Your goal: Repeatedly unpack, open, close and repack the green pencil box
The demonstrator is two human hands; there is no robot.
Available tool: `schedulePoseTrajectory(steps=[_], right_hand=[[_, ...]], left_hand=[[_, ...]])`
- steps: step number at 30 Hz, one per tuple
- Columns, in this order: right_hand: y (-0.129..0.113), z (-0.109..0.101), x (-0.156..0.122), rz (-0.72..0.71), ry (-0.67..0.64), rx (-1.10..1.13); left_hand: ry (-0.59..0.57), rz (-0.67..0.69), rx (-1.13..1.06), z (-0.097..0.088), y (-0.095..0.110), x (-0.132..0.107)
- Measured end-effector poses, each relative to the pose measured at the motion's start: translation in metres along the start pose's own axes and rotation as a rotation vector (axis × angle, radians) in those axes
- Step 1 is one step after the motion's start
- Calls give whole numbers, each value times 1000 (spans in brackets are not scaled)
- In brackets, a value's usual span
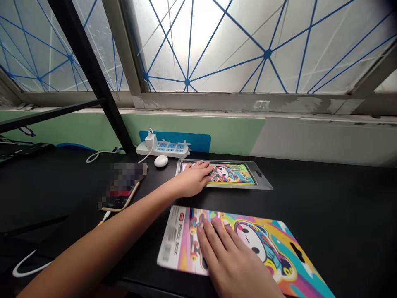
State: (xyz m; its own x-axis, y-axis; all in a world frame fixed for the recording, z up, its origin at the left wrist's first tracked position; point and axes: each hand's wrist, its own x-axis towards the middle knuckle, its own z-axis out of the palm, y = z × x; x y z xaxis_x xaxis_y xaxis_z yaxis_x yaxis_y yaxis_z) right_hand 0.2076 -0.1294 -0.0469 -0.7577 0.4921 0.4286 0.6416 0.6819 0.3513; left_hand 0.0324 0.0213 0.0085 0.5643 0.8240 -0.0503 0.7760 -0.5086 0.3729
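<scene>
My left hand reaches across and rests on a colourful pencil box with a cartoon figure, its fingers stretched out. The pencil box lies in a clear plastic blister tray with a hang hole at its right end. Nearer to me, my right hand lies flat with fingers extended on a bright printed card. "PENCIL BOX" and a barcode show on the card's white left strip. Part of the card's picture is hidden under the right hand, and the box's left part under the left.
A phone with a blurred screen lies left, a cable at its lower end. Behind it stand a white power strip with a plugged-in charger and a small white oval object. A black metal post rises at left before the windows.
</scene>
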Motion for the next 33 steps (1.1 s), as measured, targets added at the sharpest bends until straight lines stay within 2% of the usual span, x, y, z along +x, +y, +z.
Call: schedulePoseTrajectory(steps=[4,8,16,27,33], right_hand=[[25,19,35,14,-150,41],[47,25,44,26,-161,169],[40,30,35,110,-189,271],[47,24,52,154,-228,312],[52,24,54,116,-184,345]], left_hand=[[53,21,48,8,6,2],[57,65,107,7,-3,-4],[33,111,353,10,-5,-6],[37,112,356,11,-7,-11],[22,118,299,7,-11,-11]])
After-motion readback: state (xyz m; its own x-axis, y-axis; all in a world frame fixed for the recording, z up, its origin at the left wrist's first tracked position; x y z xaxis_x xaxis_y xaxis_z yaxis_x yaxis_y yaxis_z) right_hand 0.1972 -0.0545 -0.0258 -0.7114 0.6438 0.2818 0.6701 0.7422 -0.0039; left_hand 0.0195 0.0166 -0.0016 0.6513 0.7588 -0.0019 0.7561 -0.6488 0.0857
